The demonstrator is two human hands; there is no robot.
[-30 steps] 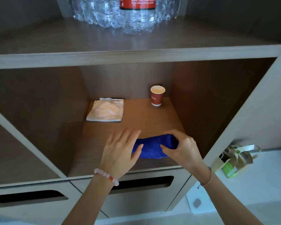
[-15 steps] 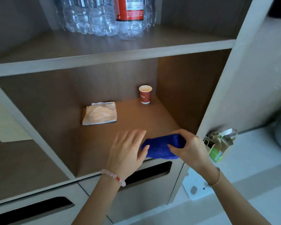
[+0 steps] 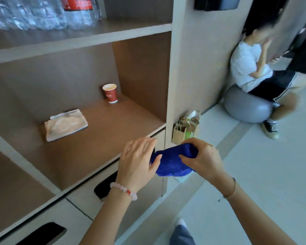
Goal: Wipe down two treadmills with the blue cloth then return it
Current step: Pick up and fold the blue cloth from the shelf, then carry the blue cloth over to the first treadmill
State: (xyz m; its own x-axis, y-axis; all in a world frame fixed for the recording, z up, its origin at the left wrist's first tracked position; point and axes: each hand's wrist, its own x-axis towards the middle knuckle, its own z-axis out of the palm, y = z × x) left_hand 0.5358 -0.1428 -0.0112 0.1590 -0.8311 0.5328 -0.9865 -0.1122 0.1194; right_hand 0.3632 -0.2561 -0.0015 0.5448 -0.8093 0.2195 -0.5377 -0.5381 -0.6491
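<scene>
Head view: bunched blue cloth [image 3: 171, 160] held clear of brown wooden shelf [image 3: 102, 138], just off its front right corner. Cloth pinched by right hand [image 3: 204, 159]; left hand [image 3: 137, 162] flat-fingered, thumb touching cloth. Step judged: cloth pick-up, wiping not begun. Next: cloth to be carried to first treadmill, none seen.

A wooden shelf unit [image 3: 81, 35] is set against a beige wall [image 3: 205, 71]; pale floor [image 3: 272, 174] is seen beside it.

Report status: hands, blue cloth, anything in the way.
Right hand grips blue cloth; left hand open against it. Cloth off shelf. Nothing blocking.
</scene>
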